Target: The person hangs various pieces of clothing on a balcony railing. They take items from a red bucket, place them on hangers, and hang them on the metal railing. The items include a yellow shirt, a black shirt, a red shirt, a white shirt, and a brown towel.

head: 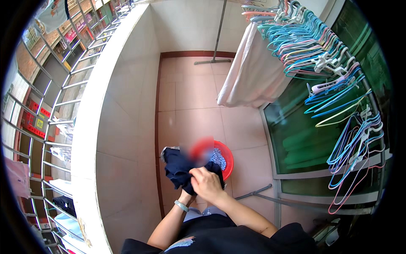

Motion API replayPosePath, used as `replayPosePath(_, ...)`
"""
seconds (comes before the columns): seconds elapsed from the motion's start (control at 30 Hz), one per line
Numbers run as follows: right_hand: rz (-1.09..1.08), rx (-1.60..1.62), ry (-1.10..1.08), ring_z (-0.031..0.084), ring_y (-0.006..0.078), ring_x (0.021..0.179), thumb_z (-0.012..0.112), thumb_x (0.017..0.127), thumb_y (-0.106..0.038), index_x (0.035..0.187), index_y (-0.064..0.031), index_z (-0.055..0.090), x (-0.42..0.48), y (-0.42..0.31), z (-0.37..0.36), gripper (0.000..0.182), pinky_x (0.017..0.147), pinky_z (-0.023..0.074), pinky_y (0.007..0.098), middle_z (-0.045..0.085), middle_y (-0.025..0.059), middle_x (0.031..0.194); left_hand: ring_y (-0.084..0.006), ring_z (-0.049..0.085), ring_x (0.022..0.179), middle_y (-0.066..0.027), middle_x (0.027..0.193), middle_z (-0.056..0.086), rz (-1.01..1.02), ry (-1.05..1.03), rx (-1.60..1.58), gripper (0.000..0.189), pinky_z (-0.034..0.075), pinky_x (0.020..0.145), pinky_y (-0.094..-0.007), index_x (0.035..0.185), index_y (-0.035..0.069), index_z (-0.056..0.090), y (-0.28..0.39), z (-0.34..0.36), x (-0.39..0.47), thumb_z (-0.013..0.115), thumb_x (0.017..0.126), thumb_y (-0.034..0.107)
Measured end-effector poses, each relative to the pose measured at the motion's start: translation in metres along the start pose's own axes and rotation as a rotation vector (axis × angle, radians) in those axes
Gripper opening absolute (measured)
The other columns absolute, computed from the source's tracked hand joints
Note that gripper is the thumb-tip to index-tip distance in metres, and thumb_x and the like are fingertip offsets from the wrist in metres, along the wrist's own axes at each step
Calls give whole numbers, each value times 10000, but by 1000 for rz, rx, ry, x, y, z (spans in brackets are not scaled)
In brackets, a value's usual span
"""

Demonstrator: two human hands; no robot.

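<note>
A bunched navy-blue garment (177,166) with a pale patterned edge at its far left is held up in front of me. My right hand (207,184) grips its near edge from above with curled fingers. My left hand (187,197), below a pale bracelet, goes under the cloth and holds it from beneath; its fingers are hidden. Just beyond the garment a red plastic basin (229,158) stands on the floor, partly covered by the cloth. Blue-and-white patterned fabric (219,158) lies in the basin. A blurred patch hides part of the basin and garment.
At the right, a metal clothes rack carries many wire hangers (304,44) and a hanging pale pink cloth (253,73). The rack's foot (253,193) reaches across the floor. Behind it are green glass doors (295,143). A tiled parapet (127,127) and barred window guard (60,104) run along the left.
</note>
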State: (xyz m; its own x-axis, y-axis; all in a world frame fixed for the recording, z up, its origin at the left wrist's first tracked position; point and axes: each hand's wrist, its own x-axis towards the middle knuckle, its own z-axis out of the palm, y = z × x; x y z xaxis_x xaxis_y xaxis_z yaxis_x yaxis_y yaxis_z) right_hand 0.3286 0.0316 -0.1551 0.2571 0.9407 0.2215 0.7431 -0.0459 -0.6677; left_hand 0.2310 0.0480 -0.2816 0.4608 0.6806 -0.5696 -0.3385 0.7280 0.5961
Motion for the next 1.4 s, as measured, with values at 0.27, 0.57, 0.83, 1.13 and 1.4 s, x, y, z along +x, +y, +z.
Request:
replayPosePath(0.27,50,402,-94,585,303,678,594,720,-138,842,29,530,-12,-39,-4,217,607,469,348,580,169,784,-208,447,1074,-77,1197,452,115,-257,-98,402,346,930,-296,1213,55,386,93,37,22,413,885,286)
replayPosePath(0.57,254,1008,-531,482,277,1068,618,771,-264,1101,148,429,-7,-84,-9,561,909,360,305,496,264,1113,-223,440,1087,-95,1210,440,127,-281,-99,414,341,937,-308,1216,41,381,106,38,-5,390,889,293)
replayPosePath(0.83,-83,655,-578,539,295,952,574,792,-227,1054,72,500,-11,-94,-35,404,818,419,314,535,207,1041,-236,433,1099,-111,1221,429,221,-308,-140,425,337,944,-318,1219,28,377,140,35,-16,369,892,299)
replayPosePath(1.13,-413,429,-400,561,269,747,554,784,-167,908,7,562,-30,-104,-34,213,663,458,332,548,115,829,-251,426,1111,-130,1233,417,254,-270,-161,439,332,951,-329,1222,13,372,142,20,-39,346,895,305)
replayPosePath(1.4,-511,576,-56,530,270,879,644,709,-113,982,10,549,-3,-99,-63,314,771,434,308,534,140,941,-264,419,1123,-146,1244,407,222,-248,-143,453,328,958,-339,1225,0,367,126,17,-45,326,898,311)
